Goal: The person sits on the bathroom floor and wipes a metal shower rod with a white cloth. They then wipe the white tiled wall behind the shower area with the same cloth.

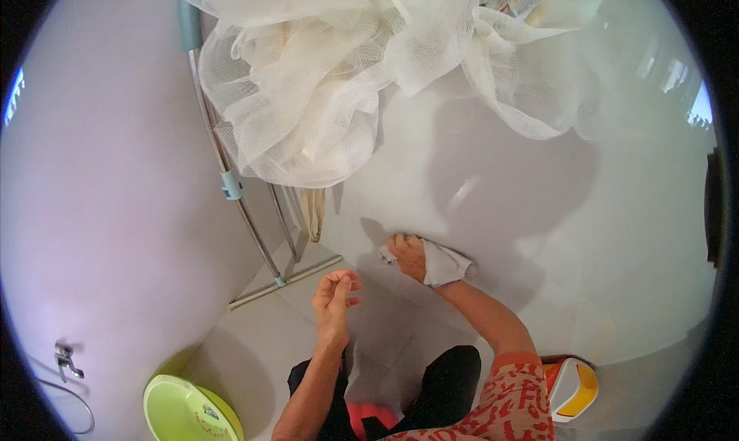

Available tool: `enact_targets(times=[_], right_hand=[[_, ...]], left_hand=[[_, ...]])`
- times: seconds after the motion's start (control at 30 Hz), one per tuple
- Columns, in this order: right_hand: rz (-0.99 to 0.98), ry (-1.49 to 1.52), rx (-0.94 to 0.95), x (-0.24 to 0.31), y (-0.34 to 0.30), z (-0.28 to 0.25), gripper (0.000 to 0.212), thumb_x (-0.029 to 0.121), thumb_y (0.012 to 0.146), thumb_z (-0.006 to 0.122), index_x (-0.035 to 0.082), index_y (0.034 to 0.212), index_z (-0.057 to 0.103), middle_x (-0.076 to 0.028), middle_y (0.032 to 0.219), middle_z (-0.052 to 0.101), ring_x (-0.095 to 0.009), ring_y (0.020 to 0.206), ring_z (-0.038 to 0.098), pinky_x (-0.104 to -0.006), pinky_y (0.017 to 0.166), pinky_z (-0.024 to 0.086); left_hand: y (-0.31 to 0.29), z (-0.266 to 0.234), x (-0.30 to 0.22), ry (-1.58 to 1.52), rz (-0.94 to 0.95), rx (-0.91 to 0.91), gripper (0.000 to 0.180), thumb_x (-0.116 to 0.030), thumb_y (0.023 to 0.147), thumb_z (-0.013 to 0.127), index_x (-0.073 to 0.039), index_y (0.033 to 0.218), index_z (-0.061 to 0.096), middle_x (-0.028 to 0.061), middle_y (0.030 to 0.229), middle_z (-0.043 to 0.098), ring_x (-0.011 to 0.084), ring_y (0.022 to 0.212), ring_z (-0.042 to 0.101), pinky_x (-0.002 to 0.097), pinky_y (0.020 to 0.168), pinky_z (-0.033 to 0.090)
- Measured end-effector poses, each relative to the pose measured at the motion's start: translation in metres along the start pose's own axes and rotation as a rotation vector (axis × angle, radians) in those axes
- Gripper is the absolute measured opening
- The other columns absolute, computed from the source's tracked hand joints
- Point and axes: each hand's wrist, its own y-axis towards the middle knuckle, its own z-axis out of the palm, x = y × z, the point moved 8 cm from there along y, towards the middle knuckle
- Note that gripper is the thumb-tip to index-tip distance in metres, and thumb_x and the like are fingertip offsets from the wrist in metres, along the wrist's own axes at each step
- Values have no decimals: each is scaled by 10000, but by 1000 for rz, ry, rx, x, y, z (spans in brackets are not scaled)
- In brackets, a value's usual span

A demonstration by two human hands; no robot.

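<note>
My right hand (408, 258) presses a whitish cloth (448, 264) flat against the glossy pale wall (500, 210). Part of the cloth shows on both sides of the fingers, and its loose end hangs toward my wrist. Lower and to the left, my left hand (336, 299) hovers in the air with nothing visible in it. Its fingers are loosely curled, with gaps between some of them. It touches neither the wall nor the cloth.
White mesh netting (308, 95) hangs bunched overhead. Left of it, a metal pole (250, 227) with pale blue fittings leans in the corner beside a yellowish strap (313, 214). A green basin (177, 410), a wall tap (68, 360) and a white-and-yellow container (573, 391) sit lower down.
</note>
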Motion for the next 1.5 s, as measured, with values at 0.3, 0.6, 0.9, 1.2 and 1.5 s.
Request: enact_targets(times=[0.3,0.6,0.9,1.2,1.5], right_hand=[[686,30,-292,-199,17,-165,302,180,720,625,49,987,572,-103,1047,563,-268,798,548,-386,646,447],[825,-49,-267,-210,49,-146,280,161,733,607,-8,955,589,-120,1081,531,-268,827,499,-386,613,400],[608,72,-16,-114,91,-63,362,234,709,636,11,990,582,-70,1092,519,-198,811,485,-301,605,413],[101,-146,77,8,76,13,256,232,812,532,73,989,626,-42,1117,498,-173,1000,442,-303,751,363],[81,-38,30,29,15,37,345,268,837,502,58,1106,552,-34,1161,462,-173,1055,408,-344,851,333]], left_hand=[[-4,-19,25,121,-88,-25,204,-283,875,591,-114,989,580,31,991,605,150,847,559,320,687,460],[-4,12,39,-72,-241,62,243,-299,870,601,-99,1006,575,40,962,603,163,837,564,326,685,459],[2,-3,28,-258,-305,-4,210,-259,881,579,-101,1020,564,47,990,581,161,858,540,338,719,440],[5,-24,24,-218,-282,-73,181,-268,868,591,-121,968,560,24,956,590,149,836,539,326,703,430],[11,-16,25,-222,-279,-64,223,-275,878,560,-91,1004,562,33,958,577,169,833,547,341,714,438]])
